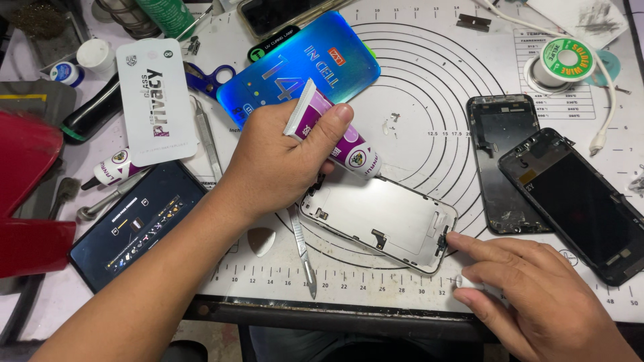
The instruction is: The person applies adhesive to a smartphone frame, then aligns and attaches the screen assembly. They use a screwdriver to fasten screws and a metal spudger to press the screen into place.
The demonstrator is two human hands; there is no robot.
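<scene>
Two hands worked over a table (416, 40): the left hand (278, 157) gripped a purple glue tube (332, 131), the right hand (530, 288), open, touched a phone screen panel (376, 218) with one fingertip.

The glue tube (333, 133) nozzle is hidden behind the left hand (282, 157); the red object (27, 194) is cut off at the left edge.

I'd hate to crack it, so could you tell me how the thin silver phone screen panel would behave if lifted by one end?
The thin silver phone screen panel looks light and probably fragile: it is wide and very flat. It may flex if lifted by one end. Lying flat on the white work mat, steadied by the right hand, it seems unlikely to roll.
</scene>
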